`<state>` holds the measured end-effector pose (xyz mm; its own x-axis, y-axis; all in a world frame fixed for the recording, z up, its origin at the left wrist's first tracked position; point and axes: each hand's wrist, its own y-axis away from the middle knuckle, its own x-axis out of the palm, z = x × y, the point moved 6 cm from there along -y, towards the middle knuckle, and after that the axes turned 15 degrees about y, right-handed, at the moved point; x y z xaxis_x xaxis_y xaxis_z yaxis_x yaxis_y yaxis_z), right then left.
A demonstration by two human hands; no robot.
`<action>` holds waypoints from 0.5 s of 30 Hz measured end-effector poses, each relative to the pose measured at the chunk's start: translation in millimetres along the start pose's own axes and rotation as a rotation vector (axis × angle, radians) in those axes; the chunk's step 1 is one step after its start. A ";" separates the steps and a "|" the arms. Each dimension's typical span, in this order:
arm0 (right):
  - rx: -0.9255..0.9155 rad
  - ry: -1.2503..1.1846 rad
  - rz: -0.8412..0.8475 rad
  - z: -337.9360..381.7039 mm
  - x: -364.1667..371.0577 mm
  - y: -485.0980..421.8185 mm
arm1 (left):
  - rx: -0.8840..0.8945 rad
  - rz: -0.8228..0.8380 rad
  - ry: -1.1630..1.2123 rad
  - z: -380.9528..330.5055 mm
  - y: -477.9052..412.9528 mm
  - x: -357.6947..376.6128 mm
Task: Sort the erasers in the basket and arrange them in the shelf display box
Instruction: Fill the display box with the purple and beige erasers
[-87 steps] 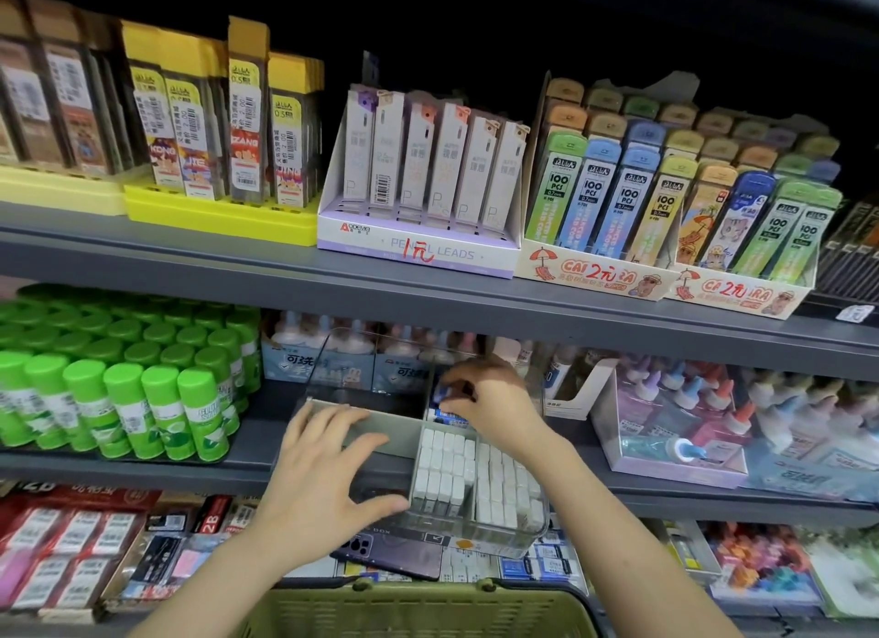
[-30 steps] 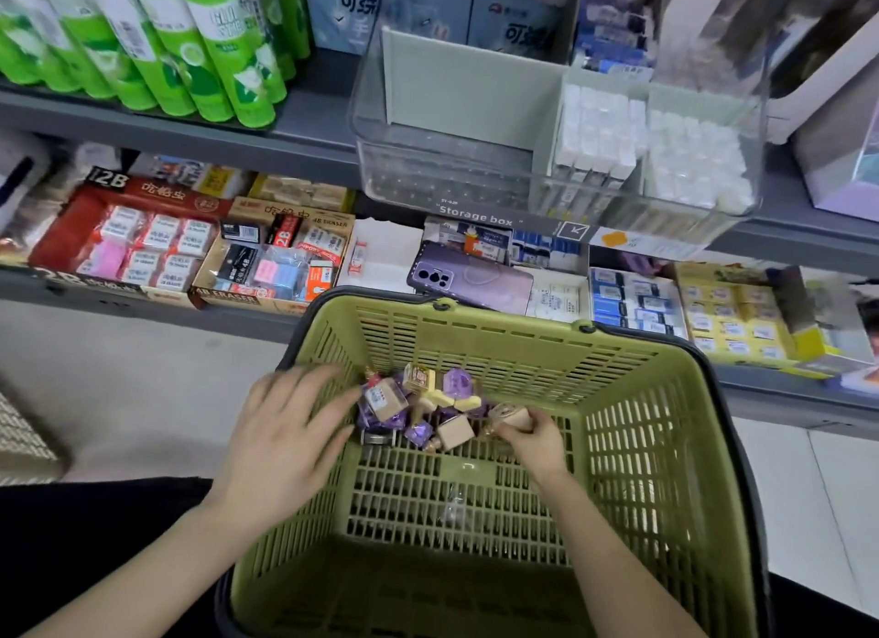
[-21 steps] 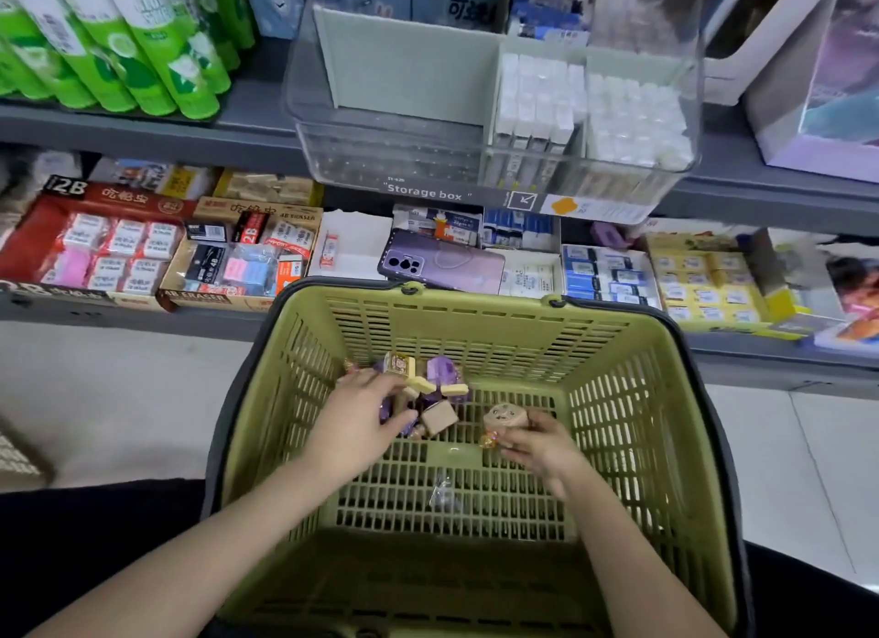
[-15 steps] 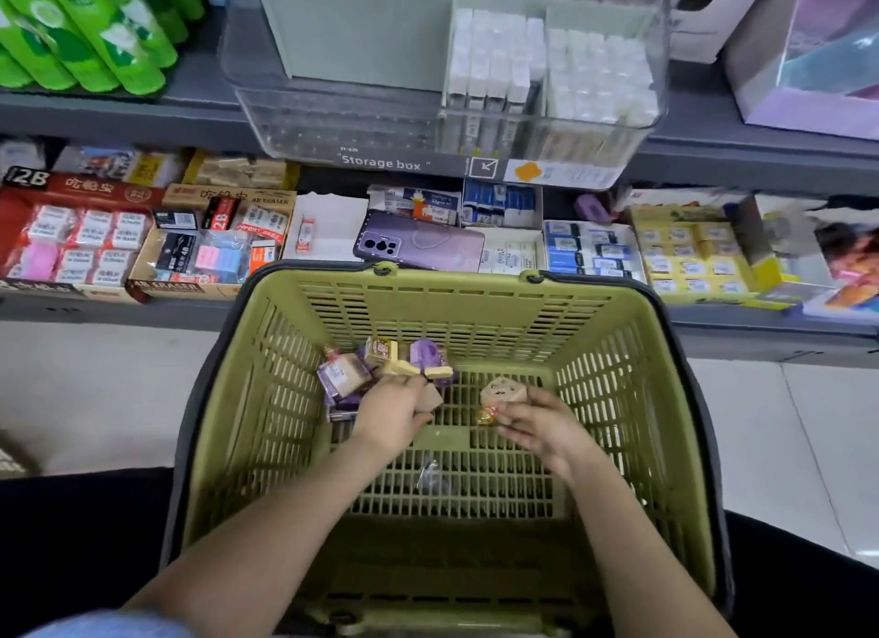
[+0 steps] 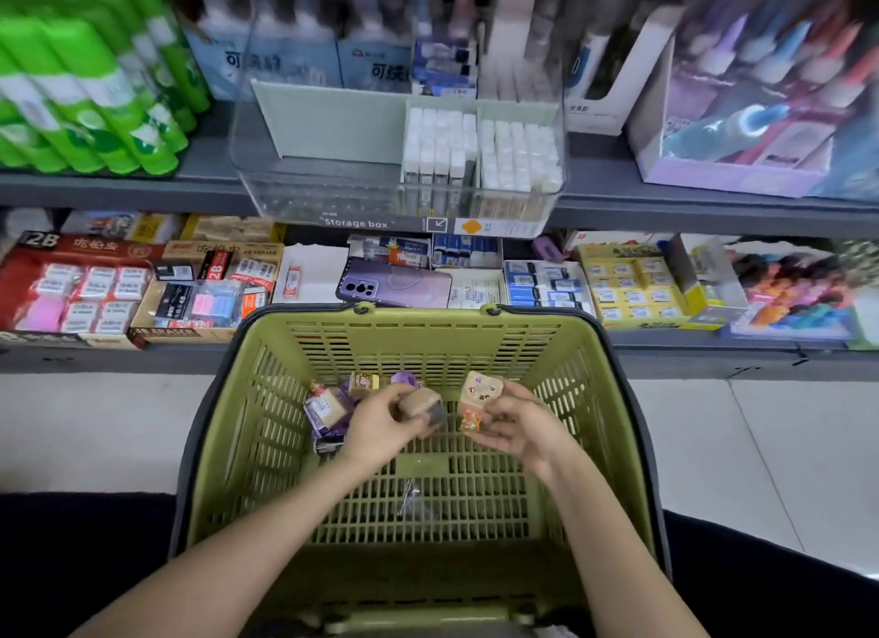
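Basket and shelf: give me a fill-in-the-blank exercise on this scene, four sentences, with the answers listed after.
1. The left hand holds a tan eraser, the right hand an eraser pack, both inside the ___ basket.
2. The clear display box is labelled "Storage ___".
3. The phone beyond the basket is ___.
4. White erasers fill the box's right compartments; its ___ one is empty.

Answers: green; box; purple; left.

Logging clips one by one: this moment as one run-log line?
left hand: grips tan eraser | right hand: holds patterned tan eraser | eraser pile: basket far-left | storage box: white erasers, right compartments
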<state>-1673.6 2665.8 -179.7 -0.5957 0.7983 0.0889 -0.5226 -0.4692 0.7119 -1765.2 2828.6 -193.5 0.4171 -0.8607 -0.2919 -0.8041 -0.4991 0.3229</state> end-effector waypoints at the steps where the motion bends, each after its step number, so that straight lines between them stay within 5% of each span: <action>1: -0.040 -0.024 0.008 11.7 2.9 10.2 | 0.006 -0.014 0.068 -14.8 5.3 -8.7; 8: -0.315 0.006 0.102 88.9 38.4 99.3 | 0.223 -0.021 0.284 -132.3 59.0 -92.1; 15: -0.493 0.018 0.144 175.6 97.0 148.8 | 0.438 -0.153 0.224 -216.6 88.3 -170.3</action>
<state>-1702.0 2739.7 57.2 -0.6908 0.7081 0.1463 -0.6576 -0.6994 0.2800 -1815.4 2909.5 79.8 0.5856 -0.8055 -0.0906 -0.8088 -0.5735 -0.1300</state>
